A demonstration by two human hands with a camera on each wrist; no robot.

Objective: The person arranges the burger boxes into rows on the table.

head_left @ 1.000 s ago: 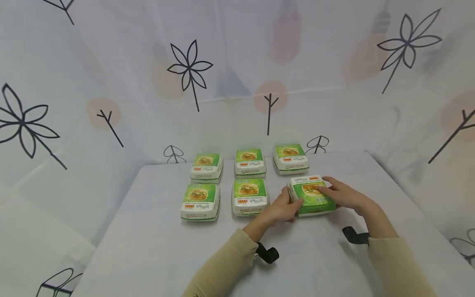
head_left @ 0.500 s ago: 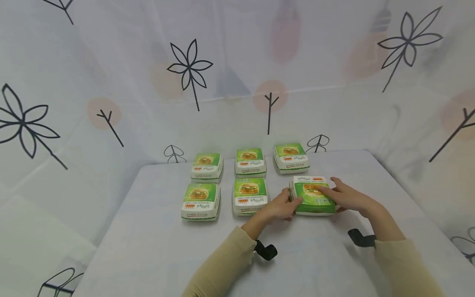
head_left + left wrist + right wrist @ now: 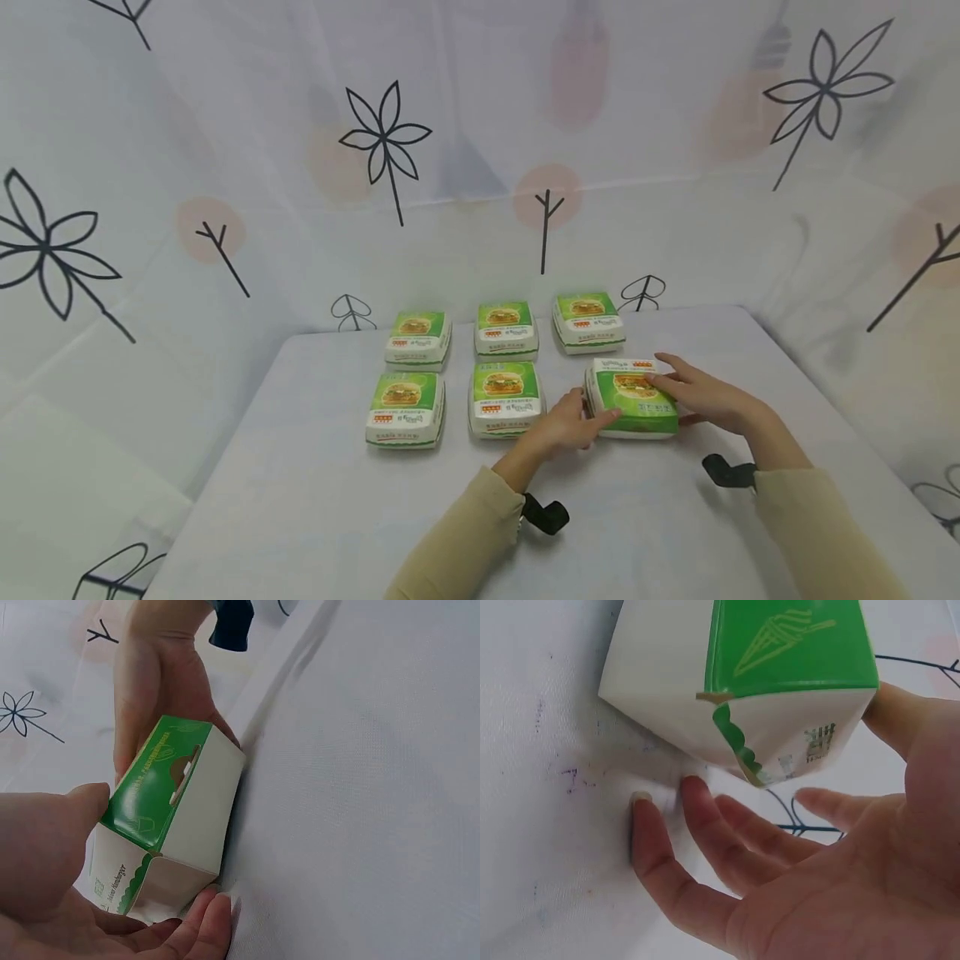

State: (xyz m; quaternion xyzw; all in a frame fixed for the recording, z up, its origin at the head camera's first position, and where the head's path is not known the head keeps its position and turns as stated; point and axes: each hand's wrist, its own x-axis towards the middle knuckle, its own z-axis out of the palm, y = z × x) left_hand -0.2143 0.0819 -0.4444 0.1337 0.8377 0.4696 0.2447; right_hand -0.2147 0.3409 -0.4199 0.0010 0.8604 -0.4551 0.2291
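Note:
A green-and-white burger box (image 3: 630, 408) lies flat at the front right of the table, its print turned round from the other boxes. My left hand (image 3: 566, 422) holds its left side, thumb over the near top corner. In the left wrist view the fingertips (image 3: 214, 919) are at the lower edge. My right hand (image 3: 708, 396) is at the right side, thumb (image 3: 663, 385) over the lid. The right wrist view shows its other fingers (image 3: 705, 817) spread apart from the box, near the tabletop.
To the left stand two more boxes in the front row, a near-left box (image 3: 405, 408) and a middle box (image 3: 506, 398). Behind are a back-left box (image 3: 417, 339), a back-middle box (image 3: 506, 329) and a back-right box (image 3: 588, 321). A patterned cloth (image 3: 465, 242) hangs behind the table.
The held burger box has turned from slightly skewed to nearly square with the rows. The right hand shifted a little to the right. The other boxes stayed put.

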